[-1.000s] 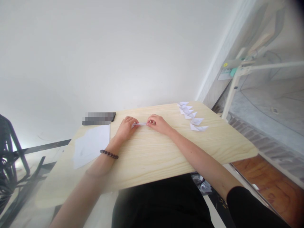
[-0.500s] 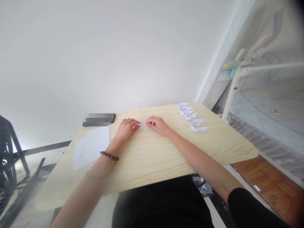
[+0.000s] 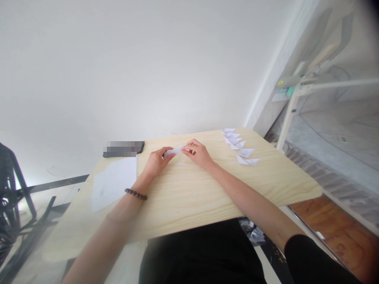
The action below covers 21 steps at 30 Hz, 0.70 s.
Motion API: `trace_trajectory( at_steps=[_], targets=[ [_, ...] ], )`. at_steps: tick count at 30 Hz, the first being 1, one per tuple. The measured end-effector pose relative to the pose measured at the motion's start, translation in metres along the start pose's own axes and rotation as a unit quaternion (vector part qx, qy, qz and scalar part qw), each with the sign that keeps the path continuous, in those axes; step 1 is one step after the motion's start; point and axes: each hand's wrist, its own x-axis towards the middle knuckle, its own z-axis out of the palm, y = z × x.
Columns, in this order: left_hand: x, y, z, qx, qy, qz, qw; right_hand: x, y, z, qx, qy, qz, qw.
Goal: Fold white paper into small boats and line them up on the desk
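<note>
1. Your left hand (image 3: 156, 162) and right hand (image 3: 199, 153) meet near the far side of the pale wooden tabletop (image 3: 189, 189), with a small folded white paper (image 3: 173, 151) between them.
2. The paper has just changed angle: half a second ago it lay nearly level as a thin strip; now its right end tips upward and more of its white face shows.
3. Your left grip is closed on the paper's left end, thumb on the near side, fingers on the far side. A dark beaded bracelet (image 3: 136, 194) circles that wrist.
4. Your right grip is pinched at the paper's raised right end, thumb and fingertips together. Which fold they press is too small to tell.
5. To the right, well apart from your hands, several pointed, folded white paper shapes (image 3: 248, 161) form an uneven row, unmoved.
6. To the left lie flat white sheets (image 3: 115, 181), beside a dark flat object (image 3: 139, 148), partly pixelated.
</note>
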Motion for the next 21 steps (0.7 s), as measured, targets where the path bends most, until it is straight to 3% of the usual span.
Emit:
trace_trajectory(
  at_steps=[10, 21],
  targets=[
    [-0.0003, 0.0017, -0.0019, 0.005, -0.026, -0.003, 1.0, -0.0021, 0.002, 0.0059, -0.031, -0.026, -0.008, 0.999],
    [-0.0002, -0.0016, 0.0007, -0.022, -0.012, 0.087, 0.996, -0.0018, -0.0009, 0.0034, -0.062, -0.077, -0.009, 0.995]
  ],
)
